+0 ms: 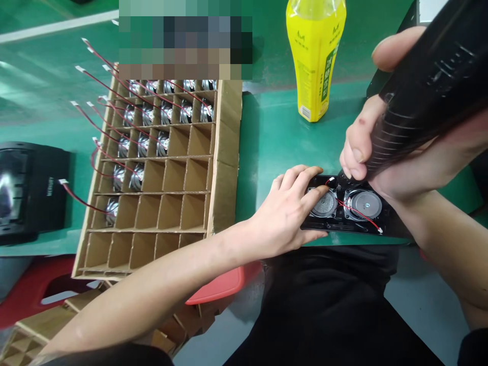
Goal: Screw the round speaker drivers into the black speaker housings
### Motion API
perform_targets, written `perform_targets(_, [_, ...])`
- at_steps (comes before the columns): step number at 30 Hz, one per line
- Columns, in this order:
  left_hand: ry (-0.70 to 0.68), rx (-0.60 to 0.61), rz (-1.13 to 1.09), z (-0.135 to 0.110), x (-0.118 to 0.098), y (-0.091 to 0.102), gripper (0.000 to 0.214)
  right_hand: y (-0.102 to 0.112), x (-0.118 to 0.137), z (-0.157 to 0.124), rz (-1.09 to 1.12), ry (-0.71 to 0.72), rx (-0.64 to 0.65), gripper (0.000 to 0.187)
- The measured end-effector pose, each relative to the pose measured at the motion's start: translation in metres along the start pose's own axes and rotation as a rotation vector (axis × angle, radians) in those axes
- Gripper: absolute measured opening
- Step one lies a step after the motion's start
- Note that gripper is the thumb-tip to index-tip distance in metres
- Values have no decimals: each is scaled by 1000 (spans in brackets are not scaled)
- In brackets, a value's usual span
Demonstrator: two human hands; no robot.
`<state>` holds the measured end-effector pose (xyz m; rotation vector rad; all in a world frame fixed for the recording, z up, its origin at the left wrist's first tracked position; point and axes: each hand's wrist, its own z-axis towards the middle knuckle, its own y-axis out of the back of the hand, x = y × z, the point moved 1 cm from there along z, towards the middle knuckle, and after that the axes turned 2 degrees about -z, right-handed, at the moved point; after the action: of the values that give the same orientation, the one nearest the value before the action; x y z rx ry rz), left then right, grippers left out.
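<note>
My right hand [381,137] is wrapped round a thick black electric screwdriver [412,107], tilted with its tip down at the black plastic housing [328,226]. The exact contact of the tip is hidden by dark parts. Two round speakers sit in the housing: the left one [323,203] lies partly under my fingers, the right one [364,204] shows in full. A red wire [356,207] with a white plug runs over them. My left hand [292,208] grips the left end of the housing, with fingers over the far side and thumb along the near edge.
A divided cardboard box [224,152] stands left, with several wired speakers in its cells. A yellow bottle [314,61] stands behind the housing. At far left is a black device [34,188]. A red stool [221,284] and more cardboard dividers [46,320] are below the table.
</note>
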<state>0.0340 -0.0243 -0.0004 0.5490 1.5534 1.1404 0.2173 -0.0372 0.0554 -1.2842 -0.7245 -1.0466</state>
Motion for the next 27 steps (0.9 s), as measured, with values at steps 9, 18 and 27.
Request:
perform_targets(9, [18,31,19,2,1,3,76,5,-7,-8,-53,29,62,68])
perform_targets(18, [3,20,32,3,3,-2,79,5,-13,-7,12,-54,38,75])
perform_targets(27, [-92,-70,-1,-11,8,-3,79,4,8,-14,-27,61,114,64])
